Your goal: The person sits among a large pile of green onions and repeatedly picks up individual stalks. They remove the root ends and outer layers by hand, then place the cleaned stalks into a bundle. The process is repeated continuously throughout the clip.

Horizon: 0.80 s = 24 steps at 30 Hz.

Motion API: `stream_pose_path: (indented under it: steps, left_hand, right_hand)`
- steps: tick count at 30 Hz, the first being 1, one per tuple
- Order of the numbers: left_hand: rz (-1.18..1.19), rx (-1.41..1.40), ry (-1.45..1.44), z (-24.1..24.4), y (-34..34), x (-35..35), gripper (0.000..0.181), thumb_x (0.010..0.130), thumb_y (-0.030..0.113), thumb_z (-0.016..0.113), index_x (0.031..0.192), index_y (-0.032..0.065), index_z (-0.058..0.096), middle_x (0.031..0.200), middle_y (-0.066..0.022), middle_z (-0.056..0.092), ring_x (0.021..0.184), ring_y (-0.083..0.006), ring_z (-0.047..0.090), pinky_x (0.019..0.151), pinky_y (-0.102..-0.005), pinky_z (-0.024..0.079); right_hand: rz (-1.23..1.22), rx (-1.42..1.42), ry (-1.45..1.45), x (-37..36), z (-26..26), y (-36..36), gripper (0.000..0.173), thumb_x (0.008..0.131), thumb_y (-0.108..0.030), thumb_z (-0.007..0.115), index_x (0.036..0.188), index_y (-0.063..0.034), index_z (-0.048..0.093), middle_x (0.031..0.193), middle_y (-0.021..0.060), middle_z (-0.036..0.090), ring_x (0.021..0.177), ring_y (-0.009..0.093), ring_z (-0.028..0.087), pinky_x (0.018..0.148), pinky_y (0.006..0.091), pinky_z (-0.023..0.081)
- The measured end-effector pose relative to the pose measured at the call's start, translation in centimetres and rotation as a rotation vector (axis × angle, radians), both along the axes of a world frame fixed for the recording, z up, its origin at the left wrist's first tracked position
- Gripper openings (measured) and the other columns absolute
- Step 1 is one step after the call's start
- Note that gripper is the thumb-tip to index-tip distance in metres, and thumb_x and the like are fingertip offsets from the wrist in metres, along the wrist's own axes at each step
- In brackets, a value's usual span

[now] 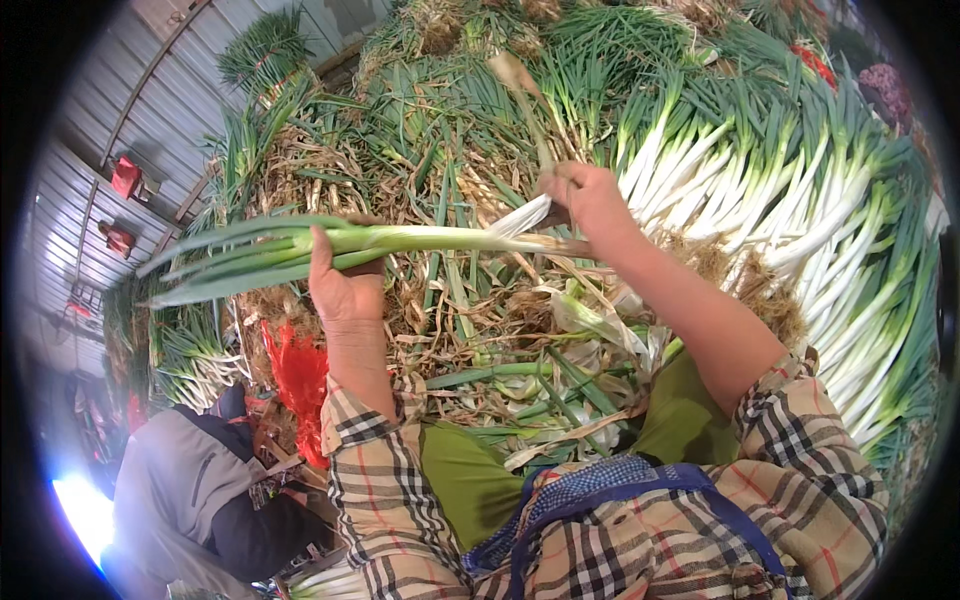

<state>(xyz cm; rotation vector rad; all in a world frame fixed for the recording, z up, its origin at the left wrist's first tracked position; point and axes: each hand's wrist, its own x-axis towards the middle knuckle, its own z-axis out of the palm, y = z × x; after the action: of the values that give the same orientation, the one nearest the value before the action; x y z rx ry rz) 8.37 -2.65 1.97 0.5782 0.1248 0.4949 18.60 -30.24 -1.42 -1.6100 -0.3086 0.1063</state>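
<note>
A long Welsh onion (442,238) lies level across my view, its green leaves to the left and its root end to the right. My left hand (349,281) grips it where the leaves begin to fan out. Between the fingers of my right hand (589,199) is a strip of outer skin (523,217), pulled up from the white stalk and still joined to it. A dry, brownish end of loose leaf (517,79) sticks up above that hand. The onion's root end is partly hidden behind my right wrist.
Peeled white Welsh onions (810,217) are stacked along the right. Untrimmed onions with dry leaves (405,142) are heaped ahead. Stripped skins (592,322) litter the ground before my knees. Red plastic strands (296,382) hang at left, near another person in a grey vest (176,480).
</note>
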Motion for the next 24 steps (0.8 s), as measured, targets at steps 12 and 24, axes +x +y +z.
stream_pose_path:
  steps: [12,24]
  left_hand:
    - [0.421,-0.417,0.098,-8.2,18.1,-6.4,0.018,0.096,0.022,0.040,0.090,0.0056,0.041,0.070,-0.0083,0.044,0.059,-0.0184,0.046,0.051,-0.0343,0.046]
    - [0.602,0.201,0.345,-16.7,27.4,-11.8,0.015,0.091,0.016,0.042,0.085,0.0036,0.047,0.070,-0.0073,0.046,0.066,-0.0199,0.051,0.064,-0.0318,0.048]
  right_hand:
    - [-0.523,0.734,0.038,7.9,-0.2,-17.4,0.024,0.094,-0.009,0.053,0.106,0.0117,0.054,0.095,0.0192,0.058,0.086,0.028,0.061,0.082,0.0399,0.055]
    - [-0.815,0.398,-0.070,9.6,-3.4,-28.2,0.030,0.093,-0.011,0.051,0.117,0.0077,0.053,0.098,0.0175,0.062,0.081,0.024,0.062,0.074,0.0318,0.056]
